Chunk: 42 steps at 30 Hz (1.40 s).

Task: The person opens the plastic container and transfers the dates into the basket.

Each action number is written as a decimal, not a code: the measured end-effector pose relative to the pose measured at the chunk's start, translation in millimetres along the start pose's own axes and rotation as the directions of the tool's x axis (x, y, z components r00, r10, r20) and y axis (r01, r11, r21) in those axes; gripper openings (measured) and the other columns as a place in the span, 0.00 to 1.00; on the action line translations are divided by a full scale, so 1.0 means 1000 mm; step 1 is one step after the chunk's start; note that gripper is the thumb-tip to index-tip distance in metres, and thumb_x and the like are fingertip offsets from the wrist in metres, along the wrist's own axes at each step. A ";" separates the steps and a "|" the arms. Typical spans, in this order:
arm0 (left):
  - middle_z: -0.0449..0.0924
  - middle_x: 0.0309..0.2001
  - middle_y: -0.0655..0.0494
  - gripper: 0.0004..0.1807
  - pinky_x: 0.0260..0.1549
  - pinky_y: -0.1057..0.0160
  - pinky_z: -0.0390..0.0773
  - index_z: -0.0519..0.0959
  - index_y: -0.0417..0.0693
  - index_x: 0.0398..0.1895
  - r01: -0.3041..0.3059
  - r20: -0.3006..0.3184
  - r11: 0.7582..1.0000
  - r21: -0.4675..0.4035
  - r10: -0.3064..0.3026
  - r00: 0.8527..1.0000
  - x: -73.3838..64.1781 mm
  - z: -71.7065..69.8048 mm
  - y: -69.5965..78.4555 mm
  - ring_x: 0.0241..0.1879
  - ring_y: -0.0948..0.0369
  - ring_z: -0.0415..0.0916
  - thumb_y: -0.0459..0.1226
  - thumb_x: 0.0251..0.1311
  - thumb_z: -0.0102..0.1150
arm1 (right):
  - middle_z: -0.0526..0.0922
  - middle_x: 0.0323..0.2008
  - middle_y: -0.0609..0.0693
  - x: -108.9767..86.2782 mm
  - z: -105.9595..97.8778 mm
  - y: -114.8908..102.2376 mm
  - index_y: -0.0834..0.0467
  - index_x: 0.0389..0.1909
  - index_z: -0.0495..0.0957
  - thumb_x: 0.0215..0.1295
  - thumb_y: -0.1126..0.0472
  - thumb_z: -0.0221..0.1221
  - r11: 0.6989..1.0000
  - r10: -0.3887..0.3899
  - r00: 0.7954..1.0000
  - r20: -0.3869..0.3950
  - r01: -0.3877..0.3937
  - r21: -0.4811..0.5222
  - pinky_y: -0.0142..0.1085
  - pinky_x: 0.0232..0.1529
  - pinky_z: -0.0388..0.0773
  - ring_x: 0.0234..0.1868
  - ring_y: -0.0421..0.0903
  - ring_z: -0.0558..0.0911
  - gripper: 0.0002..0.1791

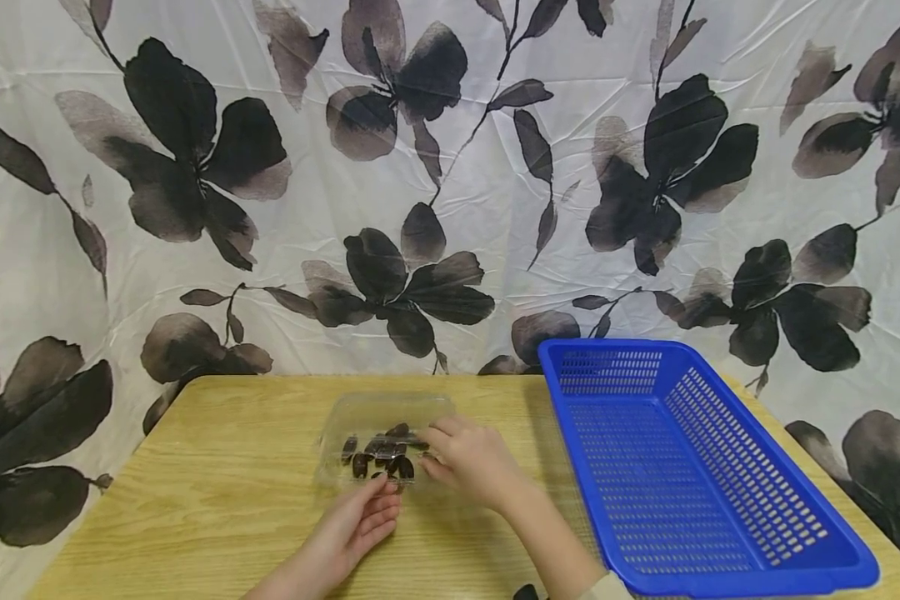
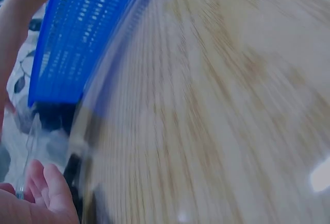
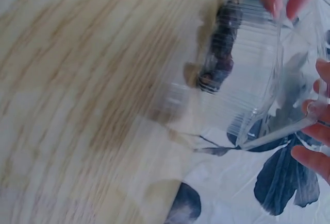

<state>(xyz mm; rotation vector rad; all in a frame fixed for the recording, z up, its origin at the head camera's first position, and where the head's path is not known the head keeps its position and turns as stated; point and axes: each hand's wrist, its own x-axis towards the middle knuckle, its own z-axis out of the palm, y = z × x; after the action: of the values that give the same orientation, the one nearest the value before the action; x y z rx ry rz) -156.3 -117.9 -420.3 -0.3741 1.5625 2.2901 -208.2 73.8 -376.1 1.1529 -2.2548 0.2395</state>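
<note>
Pinching clear, rectangular plastic box point(image 1: 363, 412) of dark oval pieces point(image 1: 387, 448): at its near rim with left hand point(image 1: 358, 521), at its right edge with right hand point(image 1: 471, 458). Lying lengthwise left-to-right on yellowish wooden table point(image 1: 210, 475).

"Surface?"
"Wood-grain table point(image 1: 195, 500), light finish."
"On its right side?"
"Blue perforated basket point(image 1: 675, 483), rectangular, upright."
"Background?"
"White cloth point(image 1: 495, 225), creased, dark floral print, hanging behind both."

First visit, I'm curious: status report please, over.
Left hand on near edge of clear rectangular plastic box; right hand at its right side. Dark oval pieces inside. Blue rectangular plastic basket off right, not blocking.
</note>
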 end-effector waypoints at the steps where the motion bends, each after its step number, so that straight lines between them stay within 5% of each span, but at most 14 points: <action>1: 0.78 0.29 0.56 0.18 0.37 0.65 0.79 0.72 0.36 0.45 -0.003 -0.033 1.000 0.005 0.004 0.999 -0.001 -0.004 0.002 0.30 0.64 0.77 0.44 0.67 0.50 | 0.81 0.39 0.45 0.000 0.000 0.001 0.55 0.43 0.81 0.54 0.54 0.66 1.000 -0.001 1.000 -0.010 0.001 0.006 0.30 0.35 0.79 0.41 0.41 0.79 0.16; 5: 0.77 0.29 0.53 0.22 0.37 0.64 0.80 0.67 0.31 0.52 -0.017 -0.137 1.000 0.023 0.020 0.990 -0.006 -0.017 0.007 0.29 0.63 0.77 0.43 0.67 0.50 | 0.81 0.39 0.44 0.001 -0.003 0.002 0.52 0.43 0.81 0.55 0.52 0.66 1.000 -0.004 1.000 -0.015 0.004 0.021 0.30 0.33 0.78 0.42 0.41 0.79 0.15; 11: 0.75 0.29 0.54 0.29 0.37 0.65 0.80 0.55 0.28 0.59 -0.066 -0.206 0.995 0.081 0.082 0.975 -0.008 -0.035 0.019 0.28 0.64 0.77 0.40 0.65 0.51 | 0.81 0.41 0.45 0.002 -0.004 0.006 0.53 0.46 0.79 0.53 0.54 0.68 0.998 0.030 0.999 -0.016 -0.029 0.056 0.32 0.36 0.79 0.44 0.42 0.79 0.19; 19: 0.77 0.34 0.58 0.30 0.37 0.69 0.79 0.54 0.30 0.65 -0.100 -0.166 0.985 0.143 0.124 0.978 0.000 -0.054 0.038 0.32 0.66 0.76 0.35 0.65 0.52 | 0.81 0.43 0.50 0.011 -0.001 0.020 0.58 0.48 0.79 0.53 0.65 0.66 0.956 0.215 0.964 -0.160 -0.173 0.238 0.37 0.36 0.79 0.42 0.46 0.81 0.19; 22: 0.78 0.34 0.59 0.31 0.38 0.70 0.79 0.54 0.30 0.66 -0.098 -0.154 0.987 0.127 0.117 0.981 0.001 -0.057 0.041 0.33 0.66 0.77 0.34 0.64 0.52 | 0.80 0.46 0.53 0.013 0.003 0.024 0.61 0.51 0.76 0.56 0.66 0.63 0.885 0.346 0.929 -0.132 -0.276 0.376 0.41 0.40 0.79 0.44 0.49 0.80 0.20; 26: 0.78 0.35 0.57 0.32 0.41 0.68 0.78 0.54 0.28 0.66 -0.096 -0.149 0.989 0.116 0.113 0.982 0.002 -0.058 0.041 0.34 0.66 0.77 0.32 0.64 0.53 | 0.75 0.54 0.58 0.013 0.009 0.027 0.63 0.59 0.69 0.60 0.66 0.60 0.722 0.493 0.870 -0.013 -0.400 0.565 0.49 0.44 0.78 0.51 0.56 0.76 0.25; 31: 0.78 0.36 0.56 0.31 0.43 0.68 0.78 0.53 0.27 0.66 -0.108 -0.131 0.988 0.106 0.122 0.984 0.003 -0.057 0.044 0.35 0.65 0.77 0.30 0.64 0.52 | 0.67 0.60 0.64 0.015 0.016 0.036 0.63 0.66 0.59 0.64 0.65 0.56 0.527 0.570 0.811 0.129 -0.482 0.699 0.55 0.52 0.71 0.60 0.60 0.68 0.31; 35: 0.77 0.36 0.56 0.32 0.45 0.68 0.77 0.53 0.28 0.66 -0.122 -0.109 0.990 0.070 0.129 0.986 0.005 -0.056 0.047 0.36 0.65 0.77 0.31 0.63 0.54 | 0.64 0.62 0.65 0.018 0.022 0.043 0.62 0.69 0.54 0.66 0.63 0.55 0.400 0.612 0.764 0.204 -0.521 0.754 0.59 0.57 0.64 0.64 0.61 0.63 0.33; 38: 0.77 0.36 0.55 0.31 0.45 0.67 0.77 0.54 0.28 0.65 -0.106 -0.115 0.993 0.055 0.111 0.987 0.004 -0.057 0.045 0.36 0.64 0.77 0.30 0.62 0.54 | 0.63 0.63 0.66 0.017 0.029 0.043 0.61 0.70 0.51 0.65 0.63 0.54 0.371 0.621 0.744 0.246 -0.555 0.744 0.59 0.59 0.62 0.64 0.63 0.62 0.34; 42: 0.77 0.35 0.55 0.31 0.44 0.67 0.77 0.55 0.27 0.65 -0.093 -0.132 0.994 0.059 0.101 0.986 0.003 -0.060 0.042 0.35 0.64 0.76 0.30 0.62 0.54 | 0.60 0.64 0.68 0.015 0.040 0.039 0.62 0.71 0.46 0.65 0.64 0.53 0.384 0.613 0.742 0.271 -0.580 0.718 0.59 0.58 0.63 0.64 0.65 0.61 0.37</action>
<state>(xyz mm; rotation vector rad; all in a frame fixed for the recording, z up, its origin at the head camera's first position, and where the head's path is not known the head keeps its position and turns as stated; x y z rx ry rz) -175.2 -187.4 -407.9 -0.4568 1.7382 2.3343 -262.2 71.6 -395.8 0.5473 -2.4913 1.6721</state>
